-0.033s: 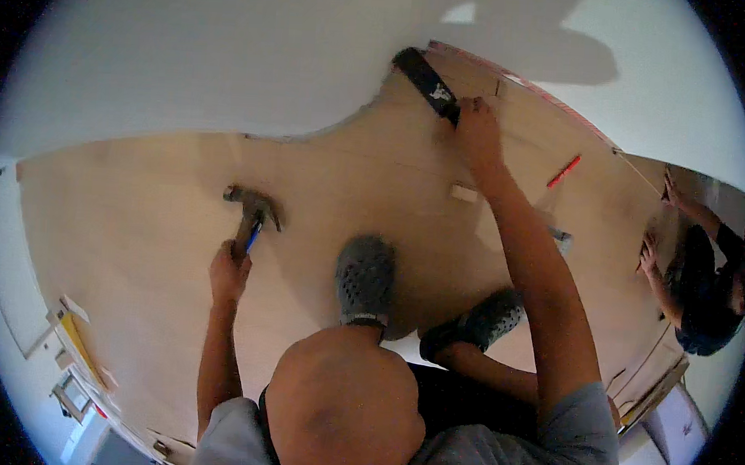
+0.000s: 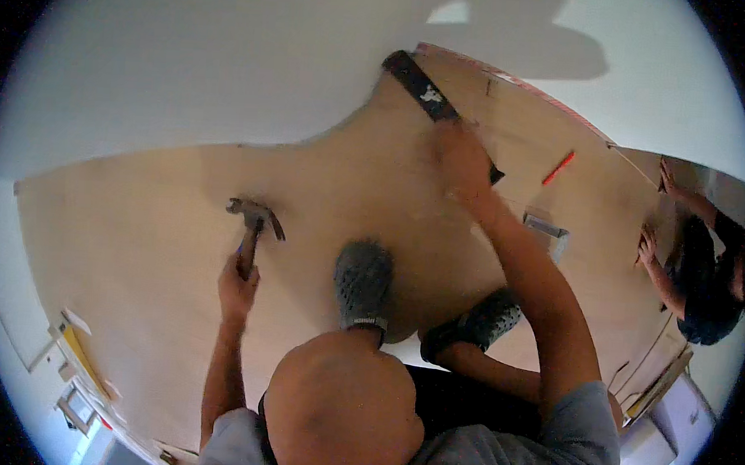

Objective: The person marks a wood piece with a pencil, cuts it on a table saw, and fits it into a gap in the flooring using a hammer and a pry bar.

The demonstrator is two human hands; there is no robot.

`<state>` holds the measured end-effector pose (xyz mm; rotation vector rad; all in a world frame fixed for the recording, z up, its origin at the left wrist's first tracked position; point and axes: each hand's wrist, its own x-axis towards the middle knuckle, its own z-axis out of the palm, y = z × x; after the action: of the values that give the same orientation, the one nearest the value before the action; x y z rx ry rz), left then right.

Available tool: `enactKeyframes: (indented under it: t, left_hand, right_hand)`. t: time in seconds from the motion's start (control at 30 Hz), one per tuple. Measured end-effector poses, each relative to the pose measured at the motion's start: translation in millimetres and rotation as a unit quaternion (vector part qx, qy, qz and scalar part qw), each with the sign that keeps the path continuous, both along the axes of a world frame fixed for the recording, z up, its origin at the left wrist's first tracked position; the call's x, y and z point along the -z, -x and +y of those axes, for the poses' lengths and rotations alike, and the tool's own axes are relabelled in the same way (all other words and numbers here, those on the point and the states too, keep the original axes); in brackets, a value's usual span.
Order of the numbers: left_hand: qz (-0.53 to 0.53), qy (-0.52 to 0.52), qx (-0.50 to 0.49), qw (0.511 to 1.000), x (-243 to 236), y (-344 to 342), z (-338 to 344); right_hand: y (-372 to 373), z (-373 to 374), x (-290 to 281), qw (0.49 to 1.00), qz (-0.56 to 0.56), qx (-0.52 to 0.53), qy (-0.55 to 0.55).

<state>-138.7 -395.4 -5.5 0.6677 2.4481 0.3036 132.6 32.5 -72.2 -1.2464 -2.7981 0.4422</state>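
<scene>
Pale wooden floor (image 2: 136, 245) meets a white wall (image 2: 188, 63) at the far side. Nothing has visibly shifted since the earlier frame: left hand (image 2: 236, 286), fingers closed, grips the hammer (image 2: 253, 225) at left; right hand (image 2: 462, 163) presses the dark bar (image 2: 422, 88), its grip unclear. Another person's hands (image 2: 651, 247) rest far right.

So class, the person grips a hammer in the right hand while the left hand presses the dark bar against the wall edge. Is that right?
Not quite: the hands are swapped. The head view shows the hammer gripped in the left hand, while the right hand presses the dark bar at the wall edge of the wooden floor.
</scene>
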Motion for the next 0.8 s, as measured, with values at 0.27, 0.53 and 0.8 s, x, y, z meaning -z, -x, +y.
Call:
enactKeyframes:
  t: [0.27,0.53,0.8]
  left_hand:
    - [-0.194,-0.160,0.057,0.966,33,-134,132]
    - [-0.031,-0.140,0.533,0.834,58,-157,293]
    - [0.185,-0.254,0.501,0.806,89,-72,428]
  right_hand:
    - [-21,-169,-92,0.911,0.127,0.065,0.388]
    - [-92,-45,-96,0.775,0.324,0.391,0.376]
    - [-141,74,-108,0.986,-0.105,-0.025,0.131]
